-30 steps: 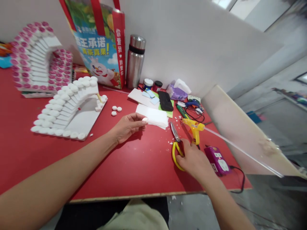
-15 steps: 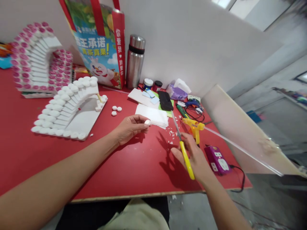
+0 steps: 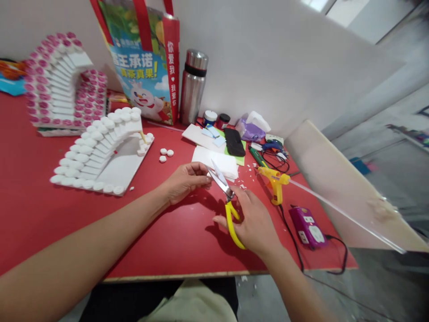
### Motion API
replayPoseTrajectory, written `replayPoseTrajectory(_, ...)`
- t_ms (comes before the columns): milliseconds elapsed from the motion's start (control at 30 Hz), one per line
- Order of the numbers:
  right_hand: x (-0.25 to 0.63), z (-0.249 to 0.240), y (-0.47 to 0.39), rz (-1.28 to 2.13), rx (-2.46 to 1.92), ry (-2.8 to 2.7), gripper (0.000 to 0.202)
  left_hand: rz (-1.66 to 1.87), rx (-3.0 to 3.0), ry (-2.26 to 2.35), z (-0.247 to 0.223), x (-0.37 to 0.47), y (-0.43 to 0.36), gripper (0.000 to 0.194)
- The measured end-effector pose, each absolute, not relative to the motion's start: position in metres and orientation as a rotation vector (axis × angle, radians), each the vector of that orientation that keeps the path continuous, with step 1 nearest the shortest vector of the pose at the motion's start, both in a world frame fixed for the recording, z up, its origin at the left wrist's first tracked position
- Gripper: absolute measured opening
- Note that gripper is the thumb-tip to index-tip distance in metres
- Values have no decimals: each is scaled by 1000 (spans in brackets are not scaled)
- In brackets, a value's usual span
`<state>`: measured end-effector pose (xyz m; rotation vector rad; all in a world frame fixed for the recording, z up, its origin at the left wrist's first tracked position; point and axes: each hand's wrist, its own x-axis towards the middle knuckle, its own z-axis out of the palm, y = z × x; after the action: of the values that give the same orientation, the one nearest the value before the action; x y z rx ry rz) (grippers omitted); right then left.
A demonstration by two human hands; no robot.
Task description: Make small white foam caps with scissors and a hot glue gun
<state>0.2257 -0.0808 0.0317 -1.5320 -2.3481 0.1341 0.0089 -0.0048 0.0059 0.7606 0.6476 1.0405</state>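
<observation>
My left hand [image 3: 189, 182] pinches a small white disc [image 3: 208, 175] between thumb and fingertips, above the red table; the fingers and blades partly cover it. Yellow-handled scissors [image 3: 231, 221] are in my right hand [image 3: 255, 220], with fingers through or around the handles. The blades stand apart and point up and left, right beside the disc. Left of my hands rests a white stair-like model [image 3: 115, 174] edged with rows of white discs. Several loose white discs [image 3: 163, 152] lie between that model and my left hand.
Behind my hands are white paper sheets [image 3: 217, 160], a black case [image 3: 233, 142] and white scraps. To the right sit a yellow glue gun [image 3: 276, 181] with a long glue stick and a purple power box [image 3: 307, 227]. A steel flask [image 3: 194, 87] and pink-flowered model [image 3: 36, 89] stand behind.
My right hand has moved left with the scissors, turning them so the blades, now spread, reach the disc. My left hand still pinches the disc. The view has shifted slightly.
</observation>
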Motion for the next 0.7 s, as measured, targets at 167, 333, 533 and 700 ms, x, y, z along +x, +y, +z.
replayPoseTrajectory(167,224,32,-81,104,-1547,-2360,69,1050,798,675,5,9,-5,26)
replayPoseTrajectory(333,223,32,-81,136,-1569,-2356,64,1050,809,681,4,9,-5,25)
replayPoseTrajectory(533,222,33,-80,210,-1593,-2344,59,1052,803,666,5,8,-5,27)
replayPoseTrajectory(700,223,30,-80,215,-1596,-2343,56,1041,806,666,7,8,-6,27)
